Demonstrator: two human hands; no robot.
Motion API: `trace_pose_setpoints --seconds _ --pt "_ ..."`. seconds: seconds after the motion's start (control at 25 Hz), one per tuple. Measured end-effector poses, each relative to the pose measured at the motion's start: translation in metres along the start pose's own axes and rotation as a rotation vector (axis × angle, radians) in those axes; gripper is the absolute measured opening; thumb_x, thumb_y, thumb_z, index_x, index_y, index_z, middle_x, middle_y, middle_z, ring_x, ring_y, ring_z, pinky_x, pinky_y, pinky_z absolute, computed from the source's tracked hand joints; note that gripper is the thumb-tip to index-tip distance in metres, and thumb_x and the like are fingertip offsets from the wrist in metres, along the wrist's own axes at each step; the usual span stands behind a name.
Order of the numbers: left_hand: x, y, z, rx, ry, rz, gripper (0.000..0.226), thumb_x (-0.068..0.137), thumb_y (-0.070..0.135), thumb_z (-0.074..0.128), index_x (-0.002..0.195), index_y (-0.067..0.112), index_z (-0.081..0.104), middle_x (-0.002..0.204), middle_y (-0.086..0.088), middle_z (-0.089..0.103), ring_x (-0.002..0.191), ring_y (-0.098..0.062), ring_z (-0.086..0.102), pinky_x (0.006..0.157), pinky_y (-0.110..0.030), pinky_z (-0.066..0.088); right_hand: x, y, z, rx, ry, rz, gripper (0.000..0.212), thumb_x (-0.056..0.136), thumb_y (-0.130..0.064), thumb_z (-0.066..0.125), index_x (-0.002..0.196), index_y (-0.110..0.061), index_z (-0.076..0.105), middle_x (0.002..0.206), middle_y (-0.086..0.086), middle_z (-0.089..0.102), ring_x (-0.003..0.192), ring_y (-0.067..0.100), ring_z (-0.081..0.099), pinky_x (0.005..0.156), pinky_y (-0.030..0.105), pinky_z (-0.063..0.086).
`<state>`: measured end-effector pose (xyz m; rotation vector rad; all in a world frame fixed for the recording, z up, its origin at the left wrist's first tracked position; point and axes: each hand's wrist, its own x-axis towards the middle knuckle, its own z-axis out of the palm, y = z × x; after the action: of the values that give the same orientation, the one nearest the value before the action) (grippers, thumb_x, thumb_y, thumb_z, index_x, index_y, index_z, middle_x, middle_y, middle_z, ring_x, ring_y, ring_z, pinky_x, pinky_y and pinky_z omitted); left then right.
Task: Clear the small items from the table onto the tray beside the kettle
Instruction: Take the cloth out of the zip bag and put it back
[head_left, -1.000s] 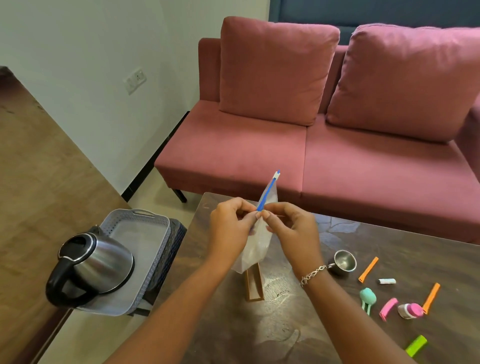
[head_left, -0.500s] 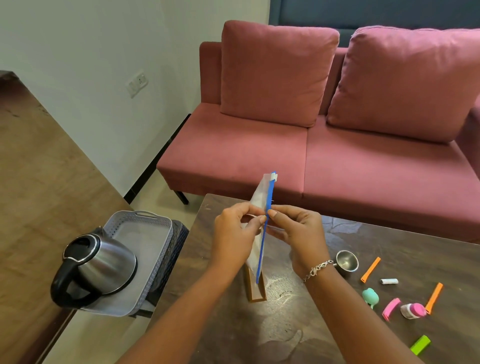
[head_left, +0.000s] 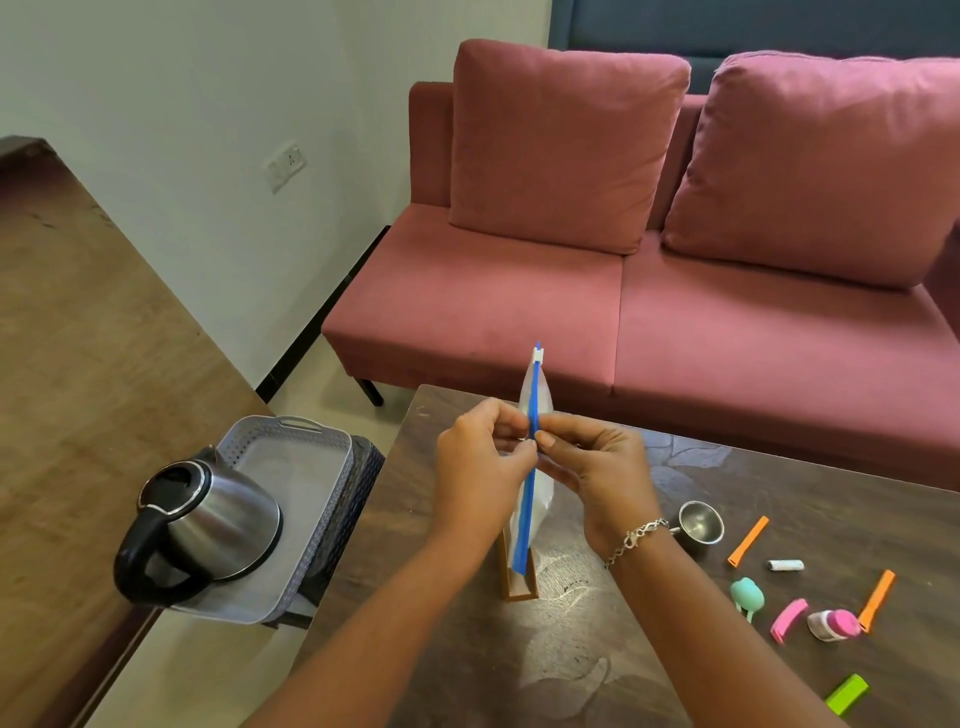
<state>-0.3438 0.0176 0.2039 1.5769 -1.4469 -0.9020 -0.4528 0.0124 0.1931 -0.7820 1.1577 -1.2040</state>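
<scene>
A clear zip bag (head_left: 537, 395) with a blue zip strip is held upright above the dark table (head_left: 571, 649). My left hand (head_left: 480, 467) and my right hand (head_left: 592, 467) pinch its zip edge from either side at mid height. On the table's right lie small items: a steel cup (head_left: 700, 525), two orange pieces (head_left: 747, 540) (head_left: 877, 600), a white stick (head_left: 785, 565), a teal piece (head_left: 747, 596), a pink clip (head_left: 788, 618), a pink-and-white piece (head_left: 834, 625) and a green piece (head_left: 847, 693). The grey tray (head_left: 291, 441) holds a steel kettle (head_left: 202, 525) at the left.
A small brown open box (head_left: 519, 584) lies on the table under the bag. A pink sofa (head_left: 623, 312) stands behind the table. A wooden surface (head_left: 78, 364) runs along the left, with floor between it and the table.
The bag has turned from tilted to upright and edge-on between my hands. Both hands stay together at its zip edge.
</scene>
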Motion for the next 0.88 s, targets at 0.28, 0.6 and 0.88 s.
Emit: trace_pose_setpoints --seconds 0.28,0.6,0.88 --pt "-0.0073 0.0025 0.0026 0.074 0.035 0.002 0.023 0.085 0.0 0.056 0.092 0.022 0.05 0.087 0.002 0.071 0.078 -0.009 0.067 0.068 -0.023 0.055 -0.0023 0.0005 0.0027 -0.021 0.018 -0.027 0.016 0.075 0.012 0.063 0.078 -0.003 0.067 0.068 0.007 0.07 0.061 0.015 0.068 0.058 0.021 0.056" --pt "-0.0095 0.0025 0.0083 0.214 0.062 0.062 0.02 0.088 0.005 0.053 0.105 0.016 0.051 0.083 -0.006 0.072 0.073 -0.014 0.066 0.06 -0.025 0.052 -0.0007 0.0033 0.002 -0.2 0.101 -0.105 0.034 0.074 0.01 0.063 0.086 -0.017 0.047 0.064 0.008 0.065 0.063 0.021 0.066 0.063 0.034 0.057" --pt "-0.007 0.001 0.0059 0.168 0.058 0.042 0.015 0.088 0.004 0.056 0.101 0.011 0.058 0.091 -0.005 0.072 0.08 -0.01 0.067 0.061 -0.009 0.049 -0.0006 0.0033 0.0034 -0.211 0.078 -0.11 0.034 0.074 0.008 0.066 0.086 -0.017 0.047 0.072 0.013 0.067 0.074 0.03 0.068 0.075 0.044 0.057"
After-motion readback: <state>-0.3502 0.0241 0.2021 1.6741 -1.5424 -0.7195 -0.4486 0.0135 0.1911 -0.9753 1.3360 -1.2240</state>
